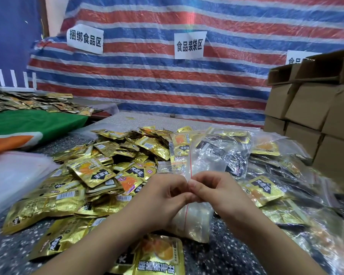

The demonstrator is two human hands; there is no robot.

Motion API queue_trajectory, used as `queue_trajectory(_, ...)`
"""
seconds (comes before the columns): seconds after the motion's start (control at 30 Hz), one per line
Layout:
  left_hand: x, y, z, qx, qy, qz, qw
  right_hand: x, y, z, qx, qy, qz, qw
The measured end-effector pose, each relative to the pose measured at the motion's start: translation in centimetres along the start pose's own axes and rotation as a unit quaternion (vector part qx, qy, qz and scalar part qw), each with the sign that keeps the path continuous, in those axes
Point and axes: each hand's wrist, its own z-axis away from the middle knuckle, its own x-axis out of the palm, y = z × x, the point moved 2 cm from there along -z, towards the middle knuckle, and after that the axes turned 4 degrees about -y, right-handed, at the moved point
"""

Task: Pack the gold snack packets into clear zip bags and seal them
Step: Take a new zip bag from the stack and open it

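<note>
Hands meet at lower centre, left hand (163,197) and right hand (216,195) pinching one clear zip bag (191,221), its red seal line running up-frame between them.

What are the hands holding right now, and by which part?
Both hands, left hand and right hand, pinch a clear zip bag at its red-lined zip edge, fingertips meeting there.

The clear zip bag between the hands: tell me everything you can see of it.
The clear zip bag is thin, crinkly see-through plastic with a red line along its zip edge. It stands roughly upright over the speckled table, running from above the hands to below them. The left hand and right hand pinch that edge where their fingers meet. Whether anything is inside it cannot be told.
</note>
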Motion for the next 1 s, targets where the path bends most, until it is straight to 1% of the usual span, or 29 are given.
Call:
queue_trajectory(0.07,0.0,0.0,0.0,-0.016,-0.007,0.018,1.0,-0.2,0.1,0.0,0.003,0.008,0.01,1.0)
queue_trajectory(0.17,0.1,0.1,0.0,-0.038,-0.019,0.052,0.998,-0.4,-0.2,0.0,0.006,0.014,-0.005,1.0)
queue_trajectory(0.23,0.0,0.3,-0.1,-0.058,-0.017,0.056,0.997,-0.6,-0.2,-0.1,0.009,0.032,-0.015,0.999)
queue_trajectory(0.3,-0.4,0.2,-0.3,-0.09,0.0,0.052,0.995,-1.1,0.0,-0.2,0.012,0.079,-0.013,0.997)
queue_trajectory(0.4,-1.3,-0.5,-0.5,-0.146,0.028,0.066,0.987,-2.6,0.5,-0.3,-0.001,0.195,0.054,0.979)
queue_trajectory(0.43,-1.5,-0.7,-0.6,-0.157,0.035,0.062,0.985,-3.0,0.5,-0.3,-0.009,0.222,0.071,0.972)
queue_trajectory(0.5,-1.6,-1.0,-0.5,-0.162,0.041,0.029,0.986,-3.3,0.7,-0.4,-0.01,0.242,0.076,0.967)
queue_trajectory(0.6,-1.4,-1.0,-0.3,-0.125,0.052,-0.005,0.991,-3.2,1.0,-0.4,0.005,0.237,0.085,0.968)
queue_trajectory(0.67,-1.3,-0.8,-0.1,-0.083,0.05,-0.024,0.995,-3.1,1.3,-0.6,0.006,0.231,0.08,0.97)
queue_trajectory(0.73,-1.5,-0.7,0.0,-0.036,0.025,-0.086,0.995,-2.8,1.4,-0.6,0.0,0.231,0.072,0.97)
queue_trajectory(0.8,-1.5,-0.2,0.3,-0.007,-0.007,-0.144,0.99,-2.6,1.4,-0.7,-0.008,0.239,0.062,0.969)
queue_trajectory(0.93,-0.9,1.2,1.2,0.048,-0.049,-0.164,0.984,-2.7,1.7,-0.9,-0.01,0.26,0.063,0.963)
queue_trajectory(1.0,-0.6,1.6,1.5,0.059,-0.064,-0.191,0.978,-2.7,1.8,-0.9,-0.006,0.269,0.077,0.96)
